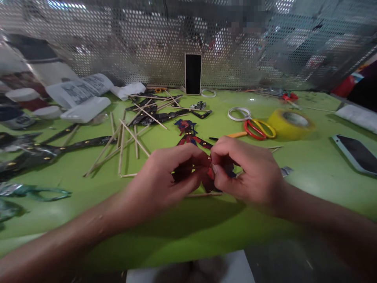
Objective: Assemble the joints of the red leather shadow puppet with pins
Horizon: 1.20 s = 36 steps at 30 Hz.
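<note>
A jointed cut-out figure (188,138), dark red and blue with small golden studs, is held low over the green table (108,220). Its head and chest are seen just beyond the hands, while its lower portion is found between them. By the left hand (160,173), a part of the figure is pinched between thumb and bent fingers. By the right hand (253,169), a small reddish part is gripped with the fingertips, almost touching those of the left. The exact point of grip is covered by the fingers and cannot be told.

At the far left, a jar with a pale lid (25,96) and a dark blue jar (14,117) are placed close together; their contents cannot be made out. Near them, printed sheets (78,92) are spread.

Thin wooden sticks (134,137) are scattered left of the figure, and some are laid across black studded cut-outs (163,116). To the right, scissors with red and yellow handles (255,137) are placed beside a yellow tape roll (278,125). Behind, a phone (193,74) is leaned upright against a perforated metal panel (132,51).
</note>
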### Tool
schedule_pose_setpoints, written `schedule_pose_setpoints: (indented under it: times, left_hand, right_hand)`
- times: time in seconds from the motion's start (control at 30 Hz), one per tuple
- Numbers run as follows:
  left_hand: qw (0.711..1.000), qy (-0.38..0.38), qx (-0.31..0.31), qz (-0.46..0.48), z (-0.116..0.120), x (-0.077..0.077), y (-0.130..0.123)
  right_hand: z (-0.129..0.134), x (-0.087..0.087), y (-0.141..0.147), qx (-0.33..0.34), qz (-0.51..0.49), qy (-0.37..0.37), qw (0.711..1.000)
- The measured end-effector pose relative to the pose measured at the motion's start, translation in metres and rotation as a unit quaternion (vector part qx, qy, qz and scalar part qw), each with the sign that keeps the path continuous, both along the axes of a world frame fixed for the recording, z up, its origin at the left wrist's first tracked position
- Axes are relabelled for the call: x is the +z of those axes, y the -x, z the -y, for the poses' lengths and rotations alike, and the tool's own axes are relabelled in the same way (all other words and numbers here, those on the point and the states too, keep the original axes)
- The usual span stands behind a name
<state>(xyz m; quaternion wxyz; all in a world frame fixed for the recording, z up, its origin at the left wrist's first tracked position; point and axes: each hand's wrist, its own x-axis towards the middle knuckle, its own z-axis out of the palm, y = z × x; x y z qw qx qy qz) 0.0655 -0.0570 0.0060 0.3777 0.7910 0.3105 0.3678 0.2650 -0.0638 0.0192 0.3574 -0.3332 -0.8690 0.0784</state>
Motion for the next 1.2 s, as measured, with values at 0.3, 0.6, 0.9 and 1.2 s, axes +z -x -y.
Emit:
schedule_pose_setpoints:
  times: [0.3, 0.6, 0.9, 1.2]
  left_hand:
    - [1.000, -0.004, 0.021, -0.017, 0.0006, 0.0041, 0.0006]
    - [0.999, -0.042, -0.004, -0.005, -0.0001, 0.0085, 0.0012]
    - [0.999, -0.028, -0.018, -0.015, -0.0009, 0.0084, 0.0034]
    - [0.999, -0.014, -0.038, -0.010, 0.0002, 0.0102, 0.0055]
  right_hand:
    - [-0.0012, 0.0007, -0.0018, 0.014, 0.009, 0.014, 1.000]
    - [0.0043, 0.0033, 0.0022, 0.001, -0.006, 0.008, 1.000]
    - [0.0081, 0.0042, 0.0025, 0.009, -0.035, 0.027, 0.999]
    - [0.0076, 0.0045, 0.0024, 0.034, -0.067, 0.050, 0.996]
